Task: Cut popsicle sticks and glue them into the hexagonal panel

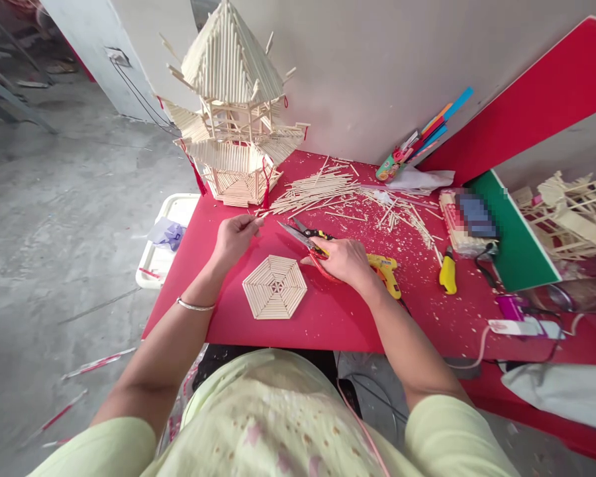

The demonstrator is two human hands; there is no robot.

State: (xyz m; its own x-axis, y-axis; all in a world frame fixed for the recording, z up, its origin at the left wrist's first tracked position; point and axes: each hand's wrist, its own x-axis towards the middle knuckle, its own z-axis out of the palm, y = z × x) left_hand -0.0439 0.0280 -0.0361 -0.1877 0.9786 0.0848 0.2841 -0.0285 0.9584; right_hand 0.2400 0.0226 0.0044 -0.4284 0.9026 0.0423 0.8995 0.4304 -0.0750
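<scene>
My left hand (pixel 236 240) is closed in a pinch at the near side of the wooden pagoda model (pixel 238 119). What seems to be the end of a thin wooden stick shows at its fingertips, mostly hidden. My right hand (pixel 346 260) is wrapped round red-handled scissors (pixel 298 234), whose blades point left toward my left hand. Between my forearms, a flat hexagonal panel of sticks (pixel 274 287) lies on the red table (pixel 298 336). Behind the scissors lies a black-and-yellow hand tool (pixel 318 234). A yellow glue gun (pixel 386 271) rests right of my right hand.
Loose sticks (pixel 318 191) and chips spread behind my hands. Farther right are a yellow-handled cutter (pixel 447 271), a phone (pixel 477 213) on a packet, a pen holder (pixel 390 165) and a power strip (pixel 524 328). A white plastic stool (pixel 151 275) stands left of the table.
</scene>
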